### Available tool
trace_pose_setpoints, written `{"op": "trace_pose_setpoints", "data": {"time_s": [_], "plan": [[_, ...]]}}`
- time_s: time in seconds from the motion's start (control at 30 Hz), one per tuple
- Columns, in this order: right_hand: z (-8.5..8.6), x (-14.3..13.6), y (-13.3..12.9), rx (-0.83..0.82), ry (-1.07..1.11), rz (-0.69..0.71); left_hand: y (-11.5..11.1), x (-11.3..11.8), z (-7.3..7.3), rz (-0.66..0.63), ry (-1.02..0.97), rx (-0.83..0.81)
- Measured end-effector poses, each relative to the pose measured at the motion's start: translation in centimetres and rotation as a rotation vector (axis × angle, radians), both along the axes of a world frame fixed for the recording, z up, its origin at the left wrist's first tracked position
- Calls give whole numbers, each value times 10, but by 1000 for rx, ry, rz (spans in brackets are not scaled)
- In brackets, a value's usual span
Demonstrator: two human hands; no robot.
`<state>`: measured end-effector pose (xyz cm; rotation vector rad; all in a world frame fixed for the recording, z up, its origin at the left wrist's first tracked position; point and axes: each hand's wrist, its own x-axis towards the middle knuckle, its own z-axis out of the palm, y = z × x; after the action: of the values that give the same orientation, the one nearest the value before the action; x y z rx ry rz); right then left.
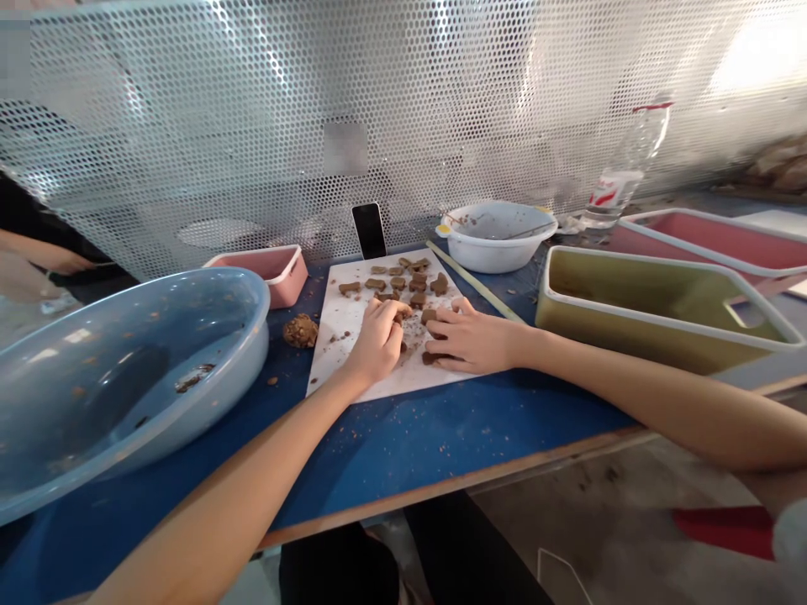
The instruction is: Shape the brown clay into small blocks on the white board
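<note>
A white board (328,370) bears several small, shaped brown clay-like pieces (376,285), with crumbs scattered among them. My left hand (378,340) rests on the board, its fingers bent and closed about a brown piece (402,317) that they partly hide. Opposite it, my right hand (470,338) lies palm down with its fingers spread. Its fingertips touch or hover just over two more brown pieces, one upper piece (429,316) and one lower piece (431,358). A rough brown lump (301,331) sits on the blue table left of the board.
A large blue basin (252,336) stands at left, near a pink container (290,281). Behind the board a phone (369,231) leans on perforated metal. To the right are a yellowish strip (476,284), a white basin (498,252), an olive bin (605,323), a pink bin (712,239) and a bottle (621,181).
</note>
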<state>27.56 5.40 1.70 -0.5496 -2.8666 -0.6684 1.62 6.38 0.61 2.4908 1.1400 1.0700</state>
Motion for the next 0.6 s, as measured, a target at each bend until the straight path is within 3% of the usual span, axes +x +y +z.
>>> {"op": "trace_pose_setpoints", "data": {"time_s": [0.6], "plan": [[0,15,2,-28,14,13,2,-1,-4,-8,16,26]]}}
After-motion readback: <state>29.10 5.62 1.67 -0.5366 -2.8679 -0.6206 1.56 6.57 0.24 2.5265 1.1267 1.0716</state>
